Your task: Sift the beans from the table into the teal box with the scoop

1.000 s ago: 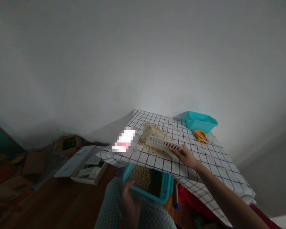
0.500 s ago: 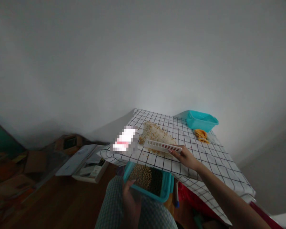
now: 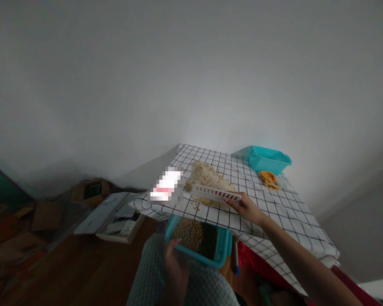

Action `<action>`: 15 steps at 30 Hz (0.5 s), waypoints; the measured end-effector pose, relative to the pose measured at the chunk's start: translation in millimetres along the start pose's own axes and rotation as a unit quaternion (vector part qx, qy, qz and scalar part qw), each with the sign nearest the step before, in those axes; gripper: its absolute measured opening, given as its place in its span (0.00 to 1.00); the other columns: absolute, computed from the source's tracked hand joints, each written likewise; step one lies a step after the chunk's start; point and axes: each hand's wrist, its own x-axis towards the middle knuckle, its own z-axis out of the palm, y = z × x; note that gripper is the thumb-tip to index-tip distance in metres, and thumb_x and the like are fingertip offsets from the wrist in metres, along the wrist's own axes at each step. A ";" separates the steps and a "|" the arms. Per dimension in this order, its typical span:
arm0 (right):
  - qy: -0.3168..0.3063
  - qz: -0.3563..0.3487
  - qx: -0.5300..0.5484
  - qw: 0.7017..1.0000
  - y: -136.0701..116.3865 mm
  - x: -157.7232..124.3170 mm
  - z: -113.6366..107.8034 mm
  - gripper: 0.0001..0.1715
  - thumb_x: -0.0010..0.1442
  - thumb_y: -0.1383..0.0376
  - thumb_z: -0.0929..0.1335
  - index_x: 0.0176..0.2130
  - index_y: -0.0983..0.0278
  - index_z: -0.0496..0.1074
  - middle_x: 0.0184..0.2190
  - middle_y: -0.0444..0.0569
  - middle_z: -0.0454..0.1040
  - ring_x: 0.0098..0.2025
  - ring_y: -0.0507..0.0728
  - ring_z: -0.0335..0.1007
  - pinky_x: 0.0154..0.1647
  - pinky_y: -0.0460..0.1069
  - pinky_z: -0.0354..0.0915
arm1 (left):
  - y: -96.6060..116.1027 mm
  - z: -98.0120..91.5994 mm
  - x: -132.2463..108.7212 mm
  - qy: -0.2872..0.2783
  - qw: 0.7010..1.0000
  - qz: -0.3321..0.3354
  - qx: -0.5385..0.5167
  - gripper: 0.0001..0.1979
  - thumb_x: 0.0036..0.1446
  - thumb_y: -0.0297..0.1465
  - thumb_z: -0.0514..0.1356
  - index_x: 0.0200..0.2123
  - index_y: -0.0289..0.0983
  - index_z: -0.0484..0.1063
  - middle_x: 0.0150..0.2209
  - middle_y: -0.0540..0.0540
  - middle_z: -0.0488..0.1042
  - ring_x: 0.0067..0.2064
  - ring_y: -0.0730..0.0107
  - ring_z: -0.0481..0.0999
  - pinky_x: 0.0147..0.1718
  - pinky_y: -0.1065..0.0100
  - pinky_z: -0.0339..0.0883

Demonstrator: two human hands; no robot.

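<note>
In my right hand [image 3: 246, 208] is a white plastic strip with a row of slots [image 3: 210, 193], gripped at its right end. The strip stands on edge at the front of a heap of white grains mixed with yellow ones [image 3: 210, 175], and more yellow grains lie on the near side of it. My left hand [image 3: 175, 259] holds the near left rim of a turquoise basin [image 3: 200, 255] on my lap, just under the table edge. Pale yellow beans [image 3: 189, 233] fill the basin's left part; small dark green ones [image 3: 210, 240] fill its right.
A white cloth with black grid lines [image 3: 293, 216] covers the table. A second turquoise basin [image 3: 268, 160] stands at the back right, with an orange cloth [image 3: 268, 179] before it. A pixelated bright rectangle [image 3: 166, 185] lies left of the heap. Boxes [image 3: 121, 225] crowd the floor at left.
A few more loose yellow grains show on the cloth in front of the strip. Both hands stay almost where they were; the whole view has shifted slightly.
</note>
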 end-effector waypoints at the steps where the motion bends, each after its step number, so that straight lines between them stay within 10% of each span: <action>1: -0.002 -0.002 -0.002 1.000 -0.1 0.4 0.5 0.33 0.75 0.36 0.70 0.38 0.57 0.87 0.28 0.47 0.83 0.31 0.61 0.74 0.36 0.53 0.74 | 0.1 -0.1 0.3 -0.001 1.000 0.001 0.004 0.12 0.48 0.31 0.71 0.37 0.45 0.76 0.38 0.43 0.85 0.39 0.52 0.85 0.48 0.49 0.84; 9: -0.018 0.010 0.013 1.000 0.5 -10.6 0.6 0.27 0.76 0.40 0.72 0.41 0.57 0.88 0.31 0.46 0.84 0.34 0.62 0.77 0.40 0.53 0.76 | 2.7 3.9 -5.6 0.005 1.000 0.023 0.021 0.14 0.46 0.32 0.71 0.38 0.45 0.75 0.38 0.43 0.84 0.44 0.49 0.87 0.49 0.49 0.84; 15: 0.165 0.085 0.031 0.982 5.6 -48.0 -5.1 0.25 0.72 0.40 0.75 0.42 0.56 0.90 0.34 0.51 0.87 0.43 0.70 0.85 0.51 0.62 0.82 | 3.4 3.4 -5.1 0.005 1.000 -0.001 -0.008 0.14 0.47 0.30 0.71 0.39 0.45 0.76 0.40 0.43 0.86 0.42 0.52 0.87 0.47 0.52 0.85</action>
